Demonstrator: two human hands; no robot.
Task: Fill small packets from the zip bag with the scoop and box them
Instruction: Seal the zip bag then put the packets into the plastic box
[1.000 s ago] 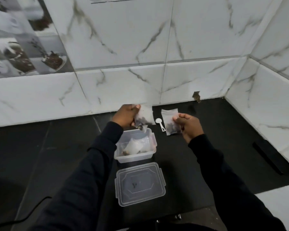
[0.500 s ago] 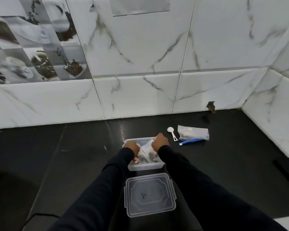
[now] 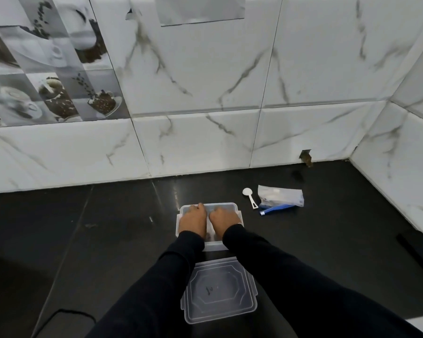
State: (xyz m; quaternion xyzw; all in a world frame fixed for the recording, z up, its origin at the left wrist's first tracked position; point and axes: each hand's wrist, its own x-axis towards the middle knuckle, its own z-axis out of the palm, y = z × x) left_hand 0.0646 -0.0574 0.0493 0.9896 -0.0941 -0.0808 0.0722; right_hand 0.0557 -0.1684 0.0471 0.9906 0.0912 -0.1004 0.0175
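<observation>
Nearest the camera, 2 dark sleeves (image 3: 181, 276) run forward over the black stone counter (image 3: 83, 240). Between them lies the clear rectangular plastic lid (image 3: 219, 290), flat on the counter and apart from its box, with a few dark specks on its middle.

Just beyond the lid sits the clear rectangular plastic box (image 3: 232, 207), open at the top. Both hands are down in it, side by side and almost touching. The left hand (image 3: 193, 219) is curled with its fingers bent under and pressed downward; the right hand (image 3: 224, 219) is curled the same way. Their backs hide most of the inside, so I cannot tell whether the fingers are pinching a packet or only pushing on what lies below. A sliver of dark contents shows near the wrists.

Farther off to the right, the small white plastic scoop (image 3: 250, 196) lies on the counter, bowl away from the person, touched by nothing. Just beside it rests the clear zip bag with a blue strip along its near edge (image 3: 280, 197), lying flat against the counter. Behind everything stands the white marbled tile wall (image 3: 205, 142).

The step in hand looks like boxing: settling filled packets down into the box. Next, either the hands come out and reach right for the scoop and bag to fill another packet, or, if the packets are done, the lid must be lifted, squared over the rim and pressed shut.
</observation>
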